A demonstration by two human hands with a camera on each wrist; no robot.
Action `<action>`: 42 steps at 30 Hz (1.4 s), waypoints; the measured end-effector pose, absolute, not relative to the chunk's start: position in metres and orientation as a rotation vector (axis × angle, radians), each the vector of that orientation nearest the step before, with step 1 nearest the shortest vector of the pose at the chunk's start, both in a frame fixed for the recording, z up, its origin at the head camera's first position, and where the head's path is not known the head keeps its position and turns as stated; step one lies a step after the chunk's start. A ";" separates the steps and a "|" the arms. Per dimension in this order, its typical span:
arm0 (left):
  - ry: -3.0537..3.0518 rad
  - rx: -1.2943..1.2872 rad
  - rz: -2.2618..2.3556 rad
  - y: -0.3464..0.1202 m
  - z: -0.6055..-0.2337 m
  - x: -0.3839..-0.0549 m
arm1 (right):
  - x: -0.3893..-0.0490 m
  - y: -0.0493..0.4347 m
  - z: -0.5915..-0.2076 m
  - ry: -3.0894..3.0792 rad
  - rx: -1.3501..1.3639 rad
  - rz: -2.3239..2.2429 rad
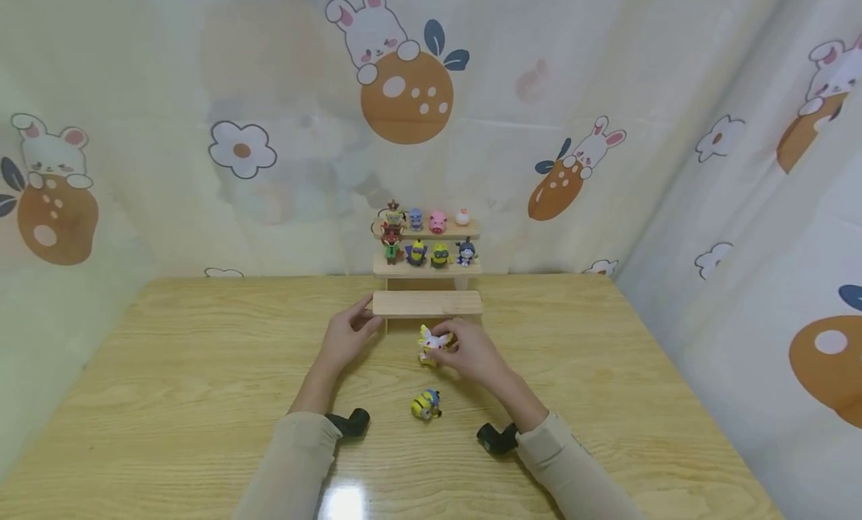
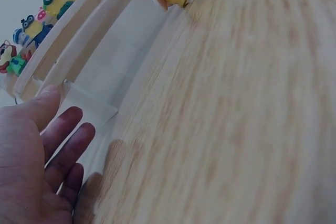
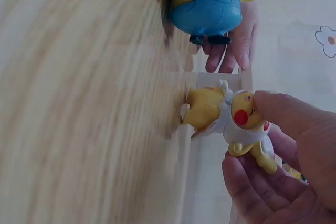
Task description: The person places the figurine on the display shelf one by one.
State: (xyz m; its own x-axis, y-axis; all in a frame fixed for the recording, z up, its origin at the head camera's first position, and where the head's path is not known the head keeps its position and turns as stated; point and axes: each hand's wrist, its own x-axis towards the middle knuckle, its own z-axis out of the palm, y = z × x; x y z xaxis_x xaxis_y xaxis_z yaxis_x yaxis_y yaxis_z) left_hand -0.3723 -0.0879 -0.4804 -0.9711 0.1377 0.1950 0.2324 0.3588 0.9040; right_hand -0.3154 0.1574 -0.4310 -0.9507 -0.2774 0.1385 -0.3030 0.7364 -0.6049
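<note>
A small yellow-and-white Pikachu figurine (image 3: 210, 109) with red cheeks is pinched at its head by my right hand (image 1: 471, 349), thumb on one side and fingers on the other. Its feet are at or close to the tabletop; whether they touch I cannot tell. My left hand (image 1: 346, 337) is at the left end of the lowest step of a wooden tiered stand (image 1: 427, 303), its fingers (image 2: 68, 137) loosely extended and holding nothing. Nearer to me a Minion figurine (image 1: 426, 405) in blue overalls stands on the table.
On the stand's two upper tiers several small figurines stand in rows, among them a pink pig (image 1: 438, 221) and a fox in green (image 1: 391, 243). A patterned curtain (image 1: 289, 78) hangs behind the wood-grain table (image 1: 202, 370).
</note>
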 end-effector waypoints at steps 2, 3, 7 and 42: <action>-2.525 -0.339 -1.693 -0.088 -0.481 -0.373 | -0.316 0.158 -0.431 -2.880 0.496 1.009; -2.531 -0.336 -1.688 -0.088 -0.481 -0.373 | -0.316 0.158 -0.431 -2.881 0.497 0.997; -2.539 -0.323 -1.681 -0.088 -0.481 -0.374 | -0.317 0.157 -0.431 -2.879 0.483 0.983; -2.483 -0.357 -1.735 -0.088 -0.483 -0.374 | -0.389 0.090 -0.383 -2.786 0.590 1.035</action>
State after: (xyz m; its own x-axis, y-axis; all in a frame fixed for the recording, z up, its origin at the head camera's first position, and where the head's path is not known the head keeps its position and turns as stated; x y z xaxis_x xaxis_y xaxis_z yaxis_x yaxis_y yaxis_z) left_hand -0.3737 -0.0882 -0.4828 -0.9684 0.1384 0.2073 0.2423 0.3268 0.9135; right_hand -0.3888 0.0900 -0.3827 -0.9183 -0.3188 0.2348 -0.3948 0.6920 -0.6043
